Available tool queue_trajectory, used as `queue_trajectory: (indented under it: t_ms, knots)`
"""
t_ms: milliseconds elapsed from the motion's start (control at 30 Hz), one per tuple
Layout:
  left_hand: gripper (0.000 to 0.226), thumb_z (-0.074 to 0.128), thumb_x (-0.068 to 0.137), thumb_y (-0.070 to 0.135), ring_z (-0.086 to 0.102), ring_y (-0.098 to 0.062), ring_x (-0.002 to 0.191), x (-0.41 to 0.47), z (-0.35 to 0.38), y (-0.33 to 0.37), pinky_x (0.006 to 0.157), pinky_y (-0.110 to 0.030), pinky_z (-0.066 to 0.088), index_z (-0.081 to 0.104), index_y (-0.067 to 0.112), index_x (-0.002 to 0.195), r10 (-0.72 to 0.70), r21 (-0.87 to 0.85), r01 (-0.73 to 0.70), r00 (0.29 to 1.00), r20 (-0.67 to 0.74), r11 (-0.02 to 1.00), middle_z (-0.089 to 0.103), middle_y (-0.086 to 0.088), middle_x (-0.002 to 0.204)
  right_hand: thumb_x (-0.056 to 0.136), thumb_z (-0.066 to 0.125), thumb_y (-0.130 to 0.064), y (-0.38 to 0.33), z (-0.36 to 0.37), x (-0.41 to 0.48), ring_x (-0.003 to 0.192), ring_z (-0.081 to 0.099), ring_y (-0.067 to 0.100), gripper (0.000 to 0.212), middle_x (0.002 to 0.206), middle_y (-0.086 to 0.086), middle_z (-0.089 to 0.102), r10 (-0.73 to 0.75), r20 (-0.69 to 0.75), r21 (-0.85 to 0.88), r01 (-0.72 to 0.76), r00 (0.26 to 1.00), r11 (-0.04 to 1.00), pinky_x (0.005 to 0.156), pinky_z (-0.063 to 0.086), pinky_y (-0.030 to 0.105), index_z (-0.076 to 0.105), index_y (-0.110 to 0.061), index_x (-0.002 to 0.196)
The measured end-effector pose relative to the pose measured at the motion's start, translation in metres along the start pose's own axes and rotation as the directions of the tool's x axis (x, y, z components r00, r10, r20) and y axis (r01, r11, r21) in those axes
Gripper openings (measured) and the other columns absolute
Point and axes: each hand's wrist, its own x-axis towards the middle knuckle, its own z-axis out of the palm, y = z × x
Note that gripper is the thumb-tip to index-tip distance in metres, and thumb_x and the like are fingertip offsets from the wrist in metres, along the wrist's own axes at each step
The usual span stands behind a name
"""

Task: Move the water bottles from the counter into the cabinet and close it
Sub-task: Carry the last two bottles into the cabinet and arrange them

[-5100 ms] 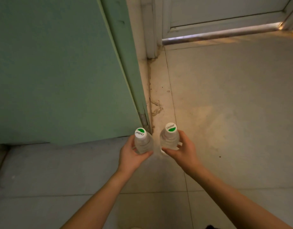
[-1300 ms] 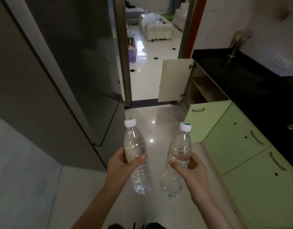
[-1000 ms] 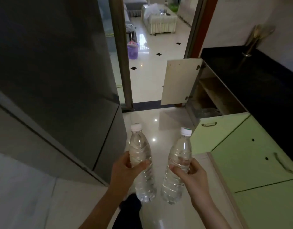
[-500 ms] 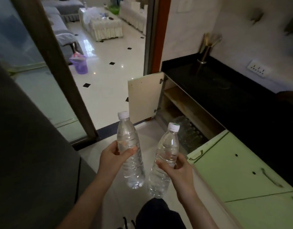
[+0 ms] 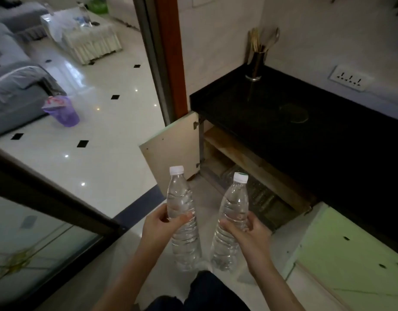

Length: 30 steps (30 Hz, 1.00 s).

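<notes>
My left hand [image 5: 158, 227] grips one water bottle [image 5: 182, 217] around its middle; my right hand [image 5: 249, 234] grips the other bottle [image 5: 233, 218] (both upright, white caps on top); I hold them above the floor, near the open cabinet [image 5: 249, 176] under the black counter [image 5: 305, 135]; its door [image 5: 171, 149] stands wide open.

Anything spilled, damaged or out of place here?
Nothing clearly wrong. The left hand and right hand each hold a capped clear plastic water bottle, nothing spilled. The beige cabinet door stands open. Yellowish lines on the lower-left glass panel may be a crack or pattern.
</notes>
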Motion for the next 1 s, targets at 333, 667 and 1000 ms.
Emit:
queue_trajectory:
  t_ms: [333,667,1000]
  knots:
    - [0.02,0.08,0.076,0.025,0.071,0.0,0.074,0.159,0.057,0.042,0.064,-0.014,0.051,0.073,0.023,0.094,-0.113,0.125,0.08,0.953,0.282,0.989,0.077,0.012,0.08,0.075,0.082,-0.01,0.002,0.004,0.117,0.074,0.071,0.006,0.025,0.077,-0.009,0.076,0.11,-0.232,0.114,-0.085,0.966,0.99,0.056,0.048,0.008,0.071,-0.021,0.094]
    - [0.031,0.085,0.07,0.031,0.072,-0.004,0.081,0.373,0.183,-0.111,0.064,-0.011,0.049,0.073,0.022,0.097,-0.301,0.425,0.071,0.81,0.503,0.902,0.077,0.006,0.088,0.073,0.083,-0.009,0.177,0.013,0.286,0.077,0.071,0.005,0.03,0.083,-0.007,0.076,0.275,-0.481,0.269,-0.158,0.832,0.95,0.059,0.049,0.009,0.069,-0.017,0.098]
    - [0.032,0.087,0.066,0.034,0.074,-0.018,0.086,0.568,0.331,-0.322,0.069,-0.024,0.052,0.078,0.016,0.092,-0.276,0.448,-0.036,0.742,0.611,0.893,0.078,-0.001,0.086,0.072,0.083,-0.006,0.401,-0.036,0.478,0.077,0.074,0.017,0.025,0.082,0.003,0.078,0.306,-0.55,0.315,-0.146,0.777,0.938,0.069,0.058,0.029,0.075,-0.011,0.094]
